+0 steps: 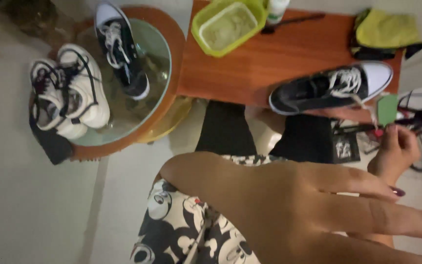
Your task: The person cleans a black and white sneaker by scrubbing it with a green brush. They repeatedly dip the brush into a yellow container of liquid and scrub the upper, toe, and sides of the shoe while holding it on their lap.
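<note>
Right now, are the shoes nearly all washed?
Hard to say anything looks finished. One black sneaker lies on the wooden table, out of the water. Its mate sits in the basin of water, and the white sneakers rest on the basin's rim. The left hand is open and empty; the right hand is by a green tag at the table's edge.

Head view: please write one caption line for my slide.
Left hand spread close to the camera, right hand beside a black sneaker on the wooden table.

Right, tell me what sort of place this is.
Probably a room at home, set up for washing shoes: a basin of water with a black sneaker soaking, a wooden table holding another sneaker, and a green tub.
</note>
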